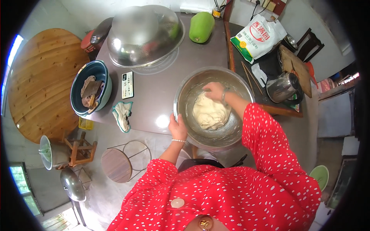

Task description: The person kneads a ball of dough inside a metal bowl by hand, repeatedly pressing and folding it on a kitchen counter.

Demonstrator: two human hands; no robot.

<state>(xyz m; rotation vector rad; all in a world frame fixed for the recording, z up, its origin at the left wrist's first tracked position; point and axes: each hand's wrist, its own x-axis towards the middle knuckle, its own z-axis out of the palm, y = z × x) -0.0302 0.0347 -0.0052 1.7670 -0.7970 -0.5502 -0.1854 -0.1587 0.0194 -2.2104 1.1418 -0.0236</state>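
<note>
A wide stainless steel basin (199, 141) stands at the table's front edge before me, its inner wall smeared with dough residue. In it lies one large pale lump of dough (210, 112) with a rough, folded surface. My left hand (177, 127) grips the basin's near left rim, thumb up against the wall. Inside the basin, my right hand (215, 91) has its fingers curled over the far edge of the dough. Its fingertips are partly hidden.
On the table (150, 106) are an upturned perforated metal colander (144, 37), a green gourd (201, 27), a cloth glove (122, 115), a card (127, 85) and a tub of rags (105, 99). To the right are a flour bag (257, 37), chopsticks (251, 75) and a metal kettle (280, 88).
</note>
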